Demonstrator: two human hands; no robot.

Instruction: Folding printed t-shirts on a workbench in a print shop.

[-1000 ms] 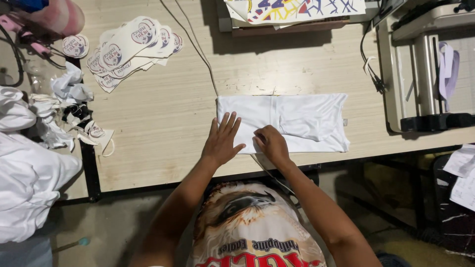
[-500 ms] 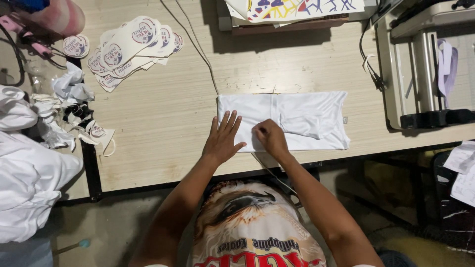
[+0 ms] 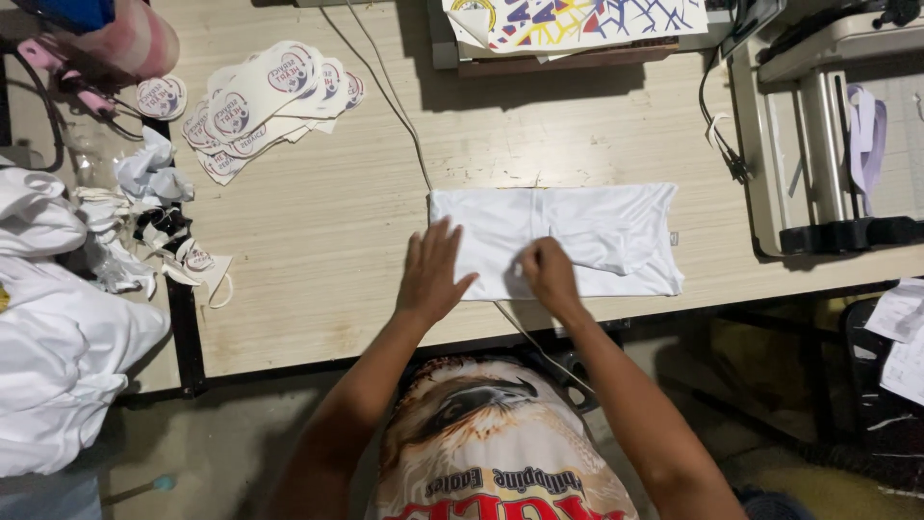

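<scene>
Both hands on folded white cloth [image 3: 577,236], near bench [image 3: 318,241] front edge. Left hand [image 3: 430,274] flat as before, fingers apart. Right hand [image 3: 549,274] has nudged slightly, fingers bunched, pinching a fold. Cloth position unchanged; smoothing appears ongoing.
</scene>
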